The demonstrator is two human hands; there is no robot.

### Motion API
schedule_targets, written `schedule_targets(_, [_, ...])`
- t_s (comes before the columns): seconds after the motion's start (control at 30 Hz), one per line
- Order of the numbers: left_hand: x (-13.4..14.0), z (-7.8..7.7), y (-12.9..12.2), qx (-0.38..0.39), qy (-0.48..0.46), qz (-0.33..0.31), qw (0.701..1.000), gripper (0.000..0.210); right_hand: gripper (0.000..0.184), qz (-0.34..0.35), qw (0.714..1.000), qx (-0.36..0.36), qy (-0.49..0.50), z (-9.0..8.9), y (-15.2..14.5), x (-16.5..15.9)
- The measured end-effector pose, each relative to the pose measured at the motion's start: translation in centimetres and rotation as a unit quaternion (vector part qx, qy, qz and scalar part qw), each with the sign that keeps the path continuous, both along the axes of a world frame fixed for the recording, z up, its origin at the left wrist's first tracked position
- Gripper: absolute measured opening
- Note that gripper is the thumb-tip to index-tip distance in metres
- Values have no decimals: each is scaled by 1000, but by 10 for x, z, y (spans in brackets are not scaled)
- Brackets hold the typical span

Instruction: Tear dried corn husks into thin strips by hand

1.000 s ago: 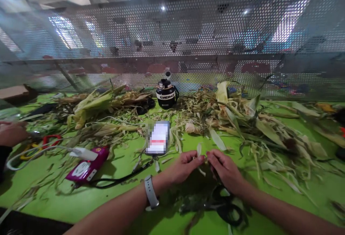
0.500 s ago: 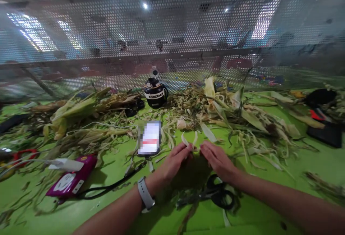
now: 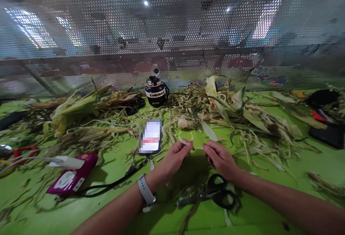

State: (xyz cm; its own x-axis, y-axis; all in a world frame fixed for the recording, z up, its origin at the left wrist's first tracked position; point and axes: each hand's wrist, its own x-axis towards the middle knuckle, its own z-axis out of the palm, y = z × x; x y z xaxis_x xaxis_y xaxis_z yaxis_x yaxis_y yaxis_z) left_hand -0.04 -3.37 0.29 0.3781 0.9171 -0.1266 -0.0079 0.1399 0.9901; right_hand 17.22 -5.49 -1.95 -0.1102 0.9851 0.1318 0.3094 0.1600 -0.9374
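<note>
Just in front of the phone point(image 3: 150, 136), both hands pinch a thin husk strip point(image 3: 188, 142): left hand point(image 3: 176, 156) and right hand point(image 3: 219, 157) closed on its ends, holding it taut above the green surface point(image 3: 309, 166), scissors point(image 3: 215, 193) lying nearer the person.

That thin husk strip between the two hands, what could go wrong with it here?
1. The husk strip is narrow and pinched between the left hand and right hand; a hard pull might snap it.
2. The black scissors lie just under the right wrist, so a dropped forearm could land on them.
3. The phone and its cable sit close by; a sweeping arm may drag them.
</note>
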Motion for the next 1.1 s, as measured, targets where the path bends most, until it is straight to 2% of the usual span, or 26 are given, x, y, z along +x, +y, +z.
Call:
schedule_targets(0.13, [-4, 2, 1, -23, -22, -21, 999, 32, 40, 14, 997, -66, 31, 5, 1, 0])
schedule_targets(0.2, [-4, 4, -2, -47, -48, -55, 996, 30, 45, 17, 994, -91, 64, 9, 1, 0])
schedule_targets(0.37, [1, 2, -8, -109, -90, -141, 980, 34, 49, 19, 991, -94, 91, 9, 0, -2])
schedule_targets(0.5, [0, -3, -6, -58, -60, -160, 984, 33, 49, 21, 997, -59, 54, 5, 1, -3])
schedule_targets(0.63, [-2, -7, 0, 10, -35, -220, 975, 34, 46, 23, 998, -62, 19, 6, 5, -2])
schedule_targets(0.7, [0, -8, 1, 6, -27, -219, 975, 37, 45, 32, 996, -80, 20, 8, 7, -1])
schedule_targets(0.77, [3, -8, 0, -6, -45, -170, 984, 41, 45, 29, 995, -94, 30, 9, 7, 0])
schedule_targets(0.8, [4, -8, -2, -11, -48, -166, 985, 43, 46, 30, 995, -91, 34, 10, 5, 0])
schedule_targets(0.93, [6, -5, -15, 15, -7, -295, 955, 42, 50, 72, 996, -53, 28, 8, -1, 6])
schedule_targets(1.1, [6, 0, -17, -5, -23, -253, 967, 47, 49, 93, 995, -24, 22, 2, -4, 11])
